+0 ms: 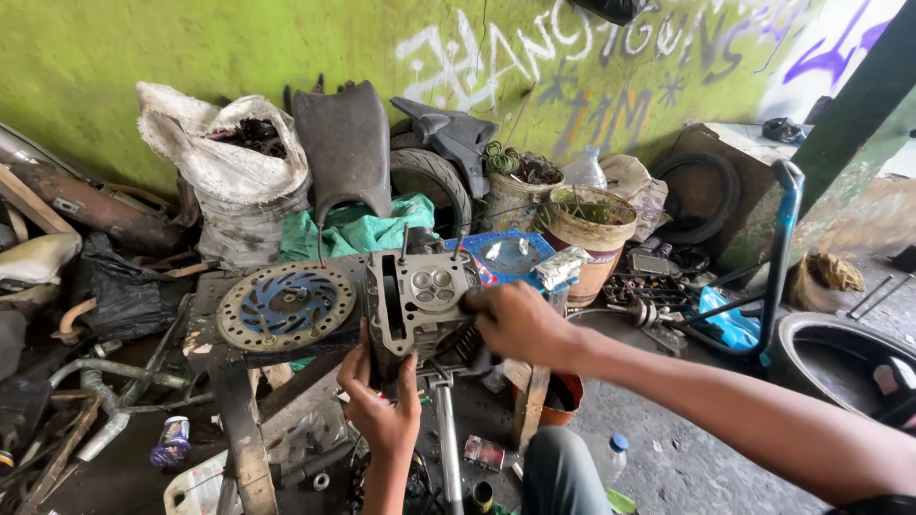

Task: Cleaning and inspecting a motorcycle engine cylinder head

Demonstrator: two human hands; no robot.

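Head view: white woven sack [224, 181] of scrap seen at 10 o'clock, against the green wall. Drilled brake disc [285, 305], rusty rim and blue centre, lies flat on the dark wooden bench [239, 410] just left of centre. Cast grey cylinder head [417, 296], finned, valve faces exposed, is held at centre on the bench edge. Left hand [382, 405] is wrapped round its lower edge from 6 o'clock. Right hand [515, 324] is closed on its right side, 3 o'clock. Worn plastic bucket [590, 238] stands at 1 o'clock.
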